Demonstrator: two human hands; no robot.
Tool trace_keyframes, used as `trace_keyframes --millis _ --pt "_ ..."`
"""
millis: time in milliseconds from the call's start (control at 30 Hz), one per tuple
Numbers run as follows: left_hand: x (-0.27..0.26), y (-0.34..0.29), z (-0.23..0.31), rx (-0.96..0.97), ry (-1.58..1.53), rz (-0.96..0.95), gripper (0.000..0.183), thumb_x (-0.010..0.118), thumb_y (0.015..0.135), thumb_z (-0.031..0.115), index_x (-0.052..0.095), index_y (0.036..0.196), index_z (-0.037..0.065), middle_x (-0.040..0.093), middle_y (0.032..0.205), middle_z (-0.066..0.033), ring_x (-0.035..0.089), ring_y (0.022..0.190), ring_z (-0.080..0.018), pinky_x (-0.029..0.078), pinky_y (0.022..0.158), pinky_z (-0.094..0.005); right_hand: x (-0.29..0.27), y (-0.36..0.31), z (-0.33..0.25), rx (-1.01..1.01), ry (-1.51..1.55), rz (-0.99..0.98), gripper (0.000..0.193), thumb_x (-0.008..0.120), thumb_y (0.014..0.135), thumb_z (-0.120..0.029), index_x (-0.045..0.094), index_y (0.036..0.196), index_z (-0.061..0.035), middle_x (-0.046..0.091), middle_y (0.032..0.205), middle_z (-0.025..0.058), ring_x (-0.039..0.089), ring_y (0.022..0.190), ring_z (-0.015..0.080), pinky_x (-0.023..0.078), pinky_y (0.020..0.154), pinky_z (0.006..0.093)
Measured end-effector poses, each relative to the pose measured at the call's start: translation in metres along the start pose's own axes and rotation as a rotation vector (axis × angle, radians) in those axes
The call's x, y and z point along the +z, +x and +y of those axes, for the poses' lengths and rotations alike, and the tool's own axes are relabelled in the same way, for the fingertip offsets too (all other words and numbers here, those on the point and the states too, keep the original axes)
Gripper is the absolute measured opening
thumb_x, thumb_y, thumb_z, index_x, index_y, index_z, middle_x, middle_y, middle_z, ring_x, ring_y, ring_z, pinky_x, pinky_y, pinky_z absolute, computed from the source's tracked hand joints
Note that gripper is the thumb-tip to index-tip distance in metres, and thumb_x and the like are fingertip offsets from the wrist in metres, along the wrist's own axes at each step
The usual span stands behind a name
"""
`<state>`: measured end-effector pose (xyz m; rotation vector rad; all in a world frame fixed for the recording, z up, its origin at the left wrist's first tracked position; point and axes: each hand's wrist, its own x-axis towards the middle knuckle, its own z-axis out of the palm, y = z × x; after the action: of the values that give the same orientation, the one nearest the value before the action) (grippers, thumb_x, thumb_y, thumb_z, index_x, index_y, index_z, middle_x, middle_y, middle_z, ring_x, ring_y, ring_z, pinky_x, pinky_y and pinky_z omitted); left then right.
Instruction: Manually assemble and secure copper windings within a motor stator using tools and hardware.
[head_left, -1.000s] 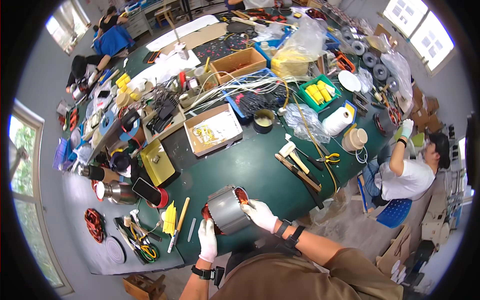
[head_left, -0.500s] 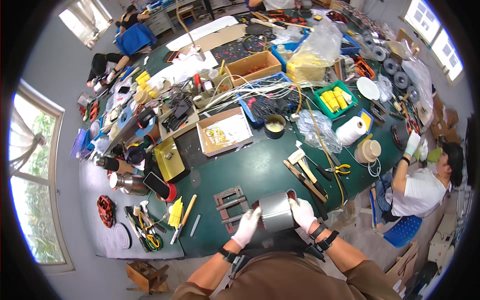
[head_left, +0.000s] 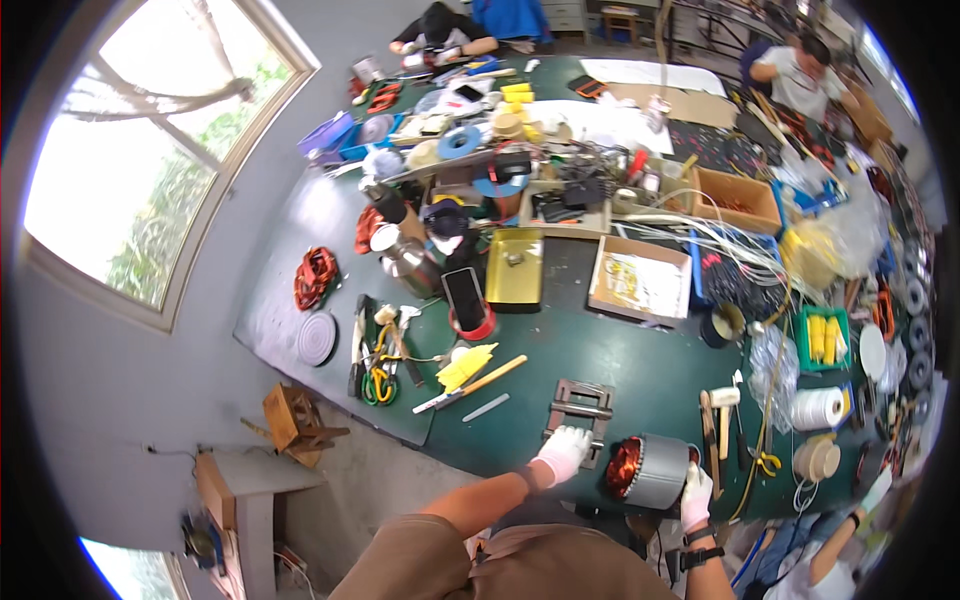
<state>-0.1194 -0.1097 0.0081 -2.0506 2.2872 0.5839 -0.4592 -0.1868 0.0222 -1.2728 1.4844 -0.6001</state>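
Observation:
A motor stator (head_left: pixel 655 472) with a smooth grey shell and red-brown copper windings lies on its side at the table's near edge. My right hand (head_left: pixel 697 495), in a white glove, grips its right end, fingers at the rim. To the left, my gloved left hand (head_left: pixel 565 455) is off the stator. Its fingers are bent together over the near bar of a rusty metal frame stand (head_left: pixel 580 410) with two crossbars; the fingertips are partly hidden. The stand lies flat on the green table, just left of the stator.
A wooden-handled hammer (head_left: pixel 724 410) and a yellow-handled plier (head_left: pixel 767 464) lie to the right. Left are a brush-like stick (head_left: pixel 495 375), several cutters (head_left: pixel 380 370) and a phone (head_left: pixel 463 298). Boxes and cables crowd behind. A co-worker's gloved hand (head_left: pixel 877 490) is at the right edge.
My left hand has let go of the stator's left end and moved to the metal stand. My right hand stays on the stator. The view has swung left.

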Motion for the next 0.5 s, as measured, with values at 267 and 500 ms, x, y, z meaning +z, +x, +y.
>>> trace_keyframes --millis 267,500 --pt "-0.041 -0.03 -0.023 -0.063 -0.374 -0.073 0.052 0.082 0.069 0.025 0.063 0.111 0.0 0.07 0.101 -0.0206 0.069 0.099 -0.0386 0.054 0.089 -0.0466 0.002 0.003 -0.004 0.08 0.066 0.006 0.044 0.049 0.113 -0.03 0.07 0.11 0.0088 0.072 0.097 0.0075 0.061 0.087 0.0144 0.051 0.08 0.0322" --pt "-0.097 -0.156 -0.106 -0.46 -0.578 0.153 0.056 0.086 0.071 0.038 0.065 0.104 -0.003 0.072 0.1 -0.0241 0.071 0.096 -0.0409 0.057 0.088 -0.0466 -0.002 0.007 0.002 0.114 0.022 0.049 0.048 0.043 0.114 -0.033 0.068 0.127 0.0057 0.072 0.112 0.0089 0.066 0.098 0.0181 0.053 0.091 0.0341"
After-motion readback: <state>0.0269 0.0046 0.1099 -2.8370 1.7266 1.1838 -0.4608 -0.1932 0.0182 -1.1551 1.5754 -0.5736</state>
